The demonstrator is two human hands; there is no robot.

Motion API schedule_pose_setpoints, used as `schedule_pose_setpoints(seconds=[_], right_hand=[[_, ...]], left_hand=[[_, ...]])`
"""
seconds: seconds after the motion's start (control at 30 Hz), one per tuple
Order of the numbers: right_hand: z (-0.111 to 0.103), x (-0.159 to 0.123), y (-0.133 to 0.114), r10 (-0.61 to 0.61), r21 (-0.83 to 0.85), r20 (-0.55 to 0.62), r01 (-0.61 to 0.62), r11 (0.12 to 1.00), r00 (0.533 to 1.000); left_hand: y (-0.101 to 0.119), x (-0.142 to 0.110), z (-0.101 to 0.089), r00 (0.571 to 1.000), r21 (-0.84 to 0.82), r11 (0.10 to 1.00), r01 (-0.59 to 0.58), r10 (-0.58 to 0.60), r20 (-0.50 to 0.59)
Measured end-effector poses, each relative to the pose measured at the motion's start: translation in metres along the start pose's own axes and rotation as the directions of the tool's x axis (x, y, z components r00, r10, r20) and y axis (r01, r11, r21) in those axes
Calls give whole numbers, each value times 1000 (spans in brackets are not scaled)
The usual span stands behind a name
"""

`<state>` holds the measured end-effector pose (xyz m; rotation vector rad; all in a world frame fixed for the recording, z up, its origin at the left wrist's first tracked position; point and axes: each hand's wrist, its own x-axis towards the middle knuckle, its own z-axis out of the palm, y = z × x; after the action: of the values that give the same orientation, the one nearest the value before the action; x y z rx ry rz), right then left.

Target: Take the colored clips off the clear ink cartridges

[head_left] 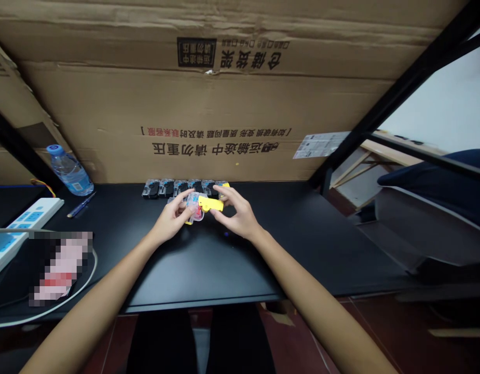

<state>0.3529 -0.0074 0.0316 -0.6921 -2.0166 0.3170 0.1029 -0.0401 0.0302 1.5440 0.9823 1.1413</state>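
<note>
Above the black table, my left hand (173, 215) is closed around the side of a small clear plastic device (193, 200), with red and blue bits showing inside it. A yellow piece (212, 204) sticks out from the device to the right. My right hand (240, 213) is closed on the outer end of that piece, thumb below and fingers above. Behind the hands stands a row of several similar clear-and-black devices (166, 188), partly hidden by my fingers. A tiny blue bit (226, 234) lies on the table near my right hand.
Cardboard (224, 104) walls off the back of the black table (208, 275). On the left are a water bottle (71, 171), a blue pen-like tool (81, 205), a white power strip (29, 218) and a looping white cable (95, 265). A dark blue padded seat (438, 174) stands at right.
</note>
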Motion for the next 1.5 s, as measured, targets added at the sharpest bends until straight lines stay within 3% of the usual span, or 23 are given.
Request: schedule_pose_setpoints(seconds=[0.1,0.23,0.4,0.47,0.67,0.8,0.97,1.17,1.5], right_hand=[[-3,1,4,38,26,-39,-37,999,999],[0,1,3,-3,23,-38,4,1000,999],[8,1,-3,-50,7,0,50,999,999],[10,1,-5,-68,2,6,68,998,998],[11,1,-8,-103,-151,-86,89,984,991],[12,1,-11,-198,-253,36,201,947,979],[19,-3,-18,-191,-366,148,233,901,970],[25,-8,-20,-177,-411,122,212,886,977],[30,-13,-17,-98,-280,41,105,954,994]], left_hand=[[1,-1,2,1000,-20,1000,7,-7,1],[5,0,4,1000,-57,998,21,-22,-20],[8,2,6,981,-189,963,194,-194,20],[9,2,7,977,-207,955,214,-208,49],[11,0,11,993,-202,973,113,-115,2],[9,-1,14,993,-80,995,67,-75,-93],[6,-3,14,966,205,979,1,52,-252],[9,-6,19,963,286,955,-75,144,-227],[10,-8,23,953,342,917,-207,267,-140]])
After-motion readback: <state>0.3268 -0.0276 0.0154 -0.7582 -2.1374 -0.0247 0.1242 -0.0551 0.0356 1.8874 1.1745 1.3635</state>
